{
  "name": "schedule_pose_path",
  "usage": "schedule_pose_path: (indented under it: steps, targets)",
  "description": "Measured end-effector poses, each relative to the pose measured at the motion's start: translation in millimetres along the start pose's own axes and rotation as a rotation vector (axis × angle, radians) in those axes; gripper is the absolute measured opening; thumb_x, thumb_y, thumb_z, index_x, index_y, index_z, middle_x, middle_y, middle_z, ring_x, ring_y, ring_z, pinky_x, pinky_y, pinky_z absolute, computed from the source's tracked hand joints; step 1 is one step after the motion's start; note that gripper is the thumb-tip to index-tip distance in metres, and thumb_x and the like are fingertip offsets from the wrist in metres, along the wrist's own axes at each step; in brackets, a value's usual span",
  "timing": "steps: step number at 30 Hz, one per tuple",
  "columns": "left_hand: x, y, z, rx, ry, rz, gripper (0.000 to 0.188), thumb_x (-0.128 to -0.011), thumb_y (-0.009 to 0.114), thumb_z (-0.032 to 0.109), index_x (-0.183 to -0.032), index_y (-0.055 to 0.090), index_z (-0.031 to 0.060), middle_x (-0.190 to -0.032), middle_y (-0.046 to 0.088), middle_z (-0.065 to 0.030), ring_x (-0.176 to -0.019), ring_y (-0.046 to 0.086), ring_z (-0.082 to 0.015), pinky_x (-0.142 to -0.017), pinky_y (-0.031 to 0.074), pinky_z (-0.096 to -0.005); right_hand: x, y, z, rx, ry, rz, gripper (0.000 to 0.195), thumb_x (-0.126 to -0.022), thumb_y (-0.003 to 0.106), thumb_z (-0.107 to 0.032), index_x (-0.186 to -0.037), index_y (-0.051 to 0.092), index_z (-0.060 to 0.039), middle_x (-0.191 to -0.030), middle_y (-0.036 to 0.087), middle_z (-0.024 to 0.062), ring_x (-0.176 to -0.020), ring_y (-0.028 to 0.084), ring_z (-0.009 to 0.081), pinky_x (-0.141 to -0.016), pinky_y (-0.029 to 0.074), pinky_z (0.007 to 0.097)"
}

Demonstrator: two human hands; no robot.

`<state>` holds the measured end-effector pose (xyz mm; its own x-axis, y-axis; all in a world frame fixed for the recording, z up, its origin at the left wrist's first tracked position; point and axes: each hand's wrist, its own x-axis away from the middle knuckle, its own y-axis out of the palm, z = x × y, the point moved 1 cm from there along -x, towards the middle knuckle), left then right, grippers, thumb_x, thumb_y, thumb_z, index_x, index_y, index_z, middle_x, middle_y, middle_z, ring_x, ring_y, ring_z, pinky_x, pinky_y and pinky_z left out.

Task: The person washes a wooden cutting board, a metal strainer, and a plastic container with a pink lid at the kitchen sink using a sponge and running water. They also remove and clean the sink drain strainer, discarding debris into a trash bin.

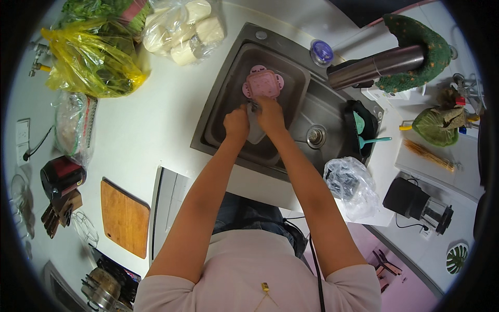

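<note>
Over the left basin of the double sink, my left hand and my right hand are close together, both with fingers curled. Between them is a flat, pale grey piece with a small dark, shiny part at its upper end; what it is cannot be told. My right hand's fingers close on that upper end. My left hand is at its left side, and its fingertips are hidden. Just beyond my hands, a pink square dish with rounded tabs lies in the basin.
Right of the basin are a drain strainer, a black caddy with a teal brush and a clear plastic bag. Bagged white pieces, a yellow bag of greens and a wooden cutting board lie on the left counter.
</note>
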<state>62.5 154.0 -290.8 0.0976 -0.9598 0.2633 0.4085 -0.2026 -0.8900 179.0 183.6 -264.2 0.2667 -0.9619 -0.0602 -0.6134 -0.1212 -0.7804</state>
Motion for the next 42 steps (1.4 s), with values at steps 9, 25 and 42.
schedule_pose_path:
  steps: [9, 25, 42]
  targets:
    - [18, -18, 10, 0.024, -0.159, 0.006, 0.069, -0.067, 0.07, 0.007, -0.127, 0.036, 0.0035, -0.095, 0.063, -0.0179, -0.08, 0.065, -0.0341, -0.065, 0.054, -0.0377, 32, -48, 18, -0.099, 0.162, 0.276, 0.043, -0.066, 0.062, 0.003, -0.107, 0.06, -0.0058, -0.103, 0.06, 0.0185, -0.095, 0.058, 0.0359, -0.082, 0.046, 0.0416]
    - [-14, 12, -2, 0.001, 0.253, 0.343, 0.019, -0.074, 0.056, 0.005, -0.09, 0.063, 0.0115, -0.083, 0.06, -0.0061, -0.078, 0.061, -0.0274, -0.062, 0.051, -0.0359, 65, -22, 6, 0.12, 0.138, 0.054, 0.031, -0.073, 0.058, -0.002, -0.103, 0.056, -0.0035, -0.097, 0.058, 0.0212, -0.085, 0.058, 0.0386, -0.074, 0.047, 0.0467]
    - [-6, 10, 3, 0.004, 0.215, 0.357, 0.02, -0.071, 0.06, 0.003, -0.09, 0.062, 0.0109, -0.084, 0.059, -0.0054, -0.08, 0.06, -0.0259, -0.058, 0.052, -0.0357, 61, -48, -4, 0.119, 0.042, -0.014, 0.032, -0.069, 0.057, 0.004, -0.1, 0.062, -0.0045, -0.097, 0.059, 0.0139, -0.094, 0.055, 0.0352, -0.082, 0.046, 0.0405]
